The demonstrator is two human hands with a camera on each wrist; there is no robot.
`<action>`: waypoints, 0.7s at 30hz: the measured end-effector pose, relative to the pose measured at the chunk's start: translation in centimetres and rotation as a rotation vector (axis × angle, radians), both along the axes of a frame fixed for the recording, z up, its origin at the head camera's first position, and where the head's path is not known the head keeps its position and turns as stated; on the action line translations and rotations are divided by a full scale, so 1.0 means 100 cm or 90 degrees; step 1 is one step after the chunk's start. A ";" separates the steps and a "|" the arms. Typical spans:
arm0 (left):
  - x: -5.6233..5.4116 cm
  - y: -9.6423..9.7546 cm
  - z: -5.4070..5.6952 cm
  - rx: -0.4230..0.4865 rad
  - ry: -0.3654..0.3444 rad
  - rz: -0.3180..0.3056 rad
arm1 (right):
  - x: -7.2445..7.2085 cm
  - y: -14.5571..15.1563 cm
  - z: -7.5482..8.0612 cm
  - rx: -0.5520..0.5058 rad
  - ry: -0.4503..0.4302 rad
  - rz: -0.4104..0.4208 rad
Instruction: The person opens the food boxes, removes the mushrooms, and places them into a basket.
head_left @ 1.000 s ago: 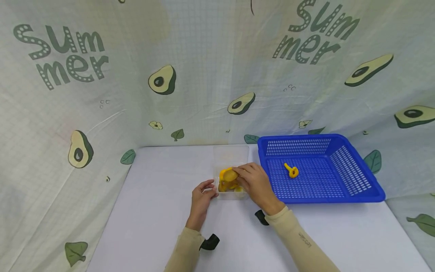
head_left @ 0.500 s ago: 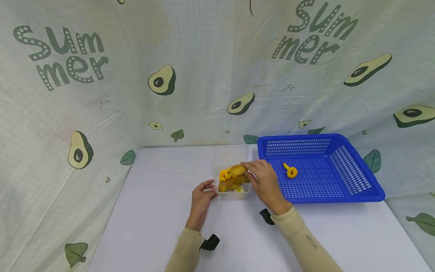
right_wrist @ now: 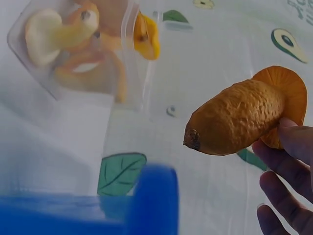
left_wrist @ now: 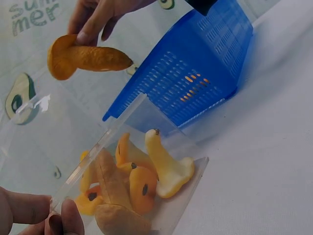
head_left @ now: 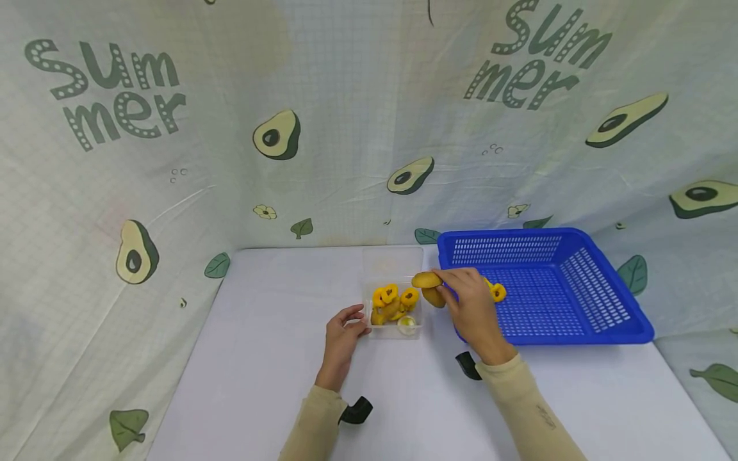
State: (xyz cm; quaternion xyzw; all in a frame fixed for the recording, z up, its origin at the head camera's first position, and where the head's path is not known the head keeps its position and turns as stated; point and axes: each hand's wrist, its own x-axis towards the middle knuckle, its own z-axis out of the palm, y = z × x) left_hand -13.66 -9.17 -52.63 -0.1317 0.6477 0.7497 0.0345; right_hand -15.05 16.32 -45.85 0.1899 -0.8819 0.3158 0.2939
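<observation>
My right hand (head_left: 473,307) pinches an ochre-brown toy mushroom (head_left: 428,280) between thumb and fingers, above the table between box and basket. In the right wrist view the mushroom (right_wrist: 234,117) shows a bumpy stem lying sideways and a broad cap near the thumb. A clear plastic box (head_left: 394,334) has its lid (head_left: 392,261) swung back. Inside lie several yellow mushrooms (head_left: 389,293), a whitish-yellow mushroom (left_wrist: 168,171) and another brown mushroom (left_wrist: 120,218). The left hand (head_left: 340,342) holds the box's left edge between thumb and fingers.
A blue perforated basket (head_left: 553,320) stands to the right of the box. One yellow mushroom (head_left: 498,292) lies in it, partly behind my right hand. A printed sheet (head_left: 346,83) hangs behind the white table (head_left: 277,307).
My right hand has lifted the brown mushroom out of the box and carried it right to the basket's left side. The left hand has stayed at the box.
</observation>
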 end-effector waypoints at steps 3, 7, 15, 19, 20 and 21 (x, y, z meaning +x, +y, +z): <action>-0.001 0.000 -0.001 -0.002 0.002 0.000 | 0.000 0.010 0.000 0.001 0.001 -0.016; 0.000 0.000 -0.001 -0.002 -0.001 0.002 | 0.001 0.024 0.002 0.000 0.002 -0.047; 0.001 0.001 0.000 -0.008 -0.004 0.002 | 0.004 0.052 0.010 -0.009 0.004 -0.100; 0.002 0.001 0.001 -0.009 -0.009 0.002 | 0.005 0.065 0.014 -0.008 -0.010 -0.126; 0.001 0.001 0.000 -0.009 -0.009 0.001 | 0.005 0.067 0.015 -0.008 -0.015 -0.133; 0.001 0.001 0.000 -0.010 -0.010 0.001 | 0.005 0.070 0.016 -0.007 -0.021 -0.140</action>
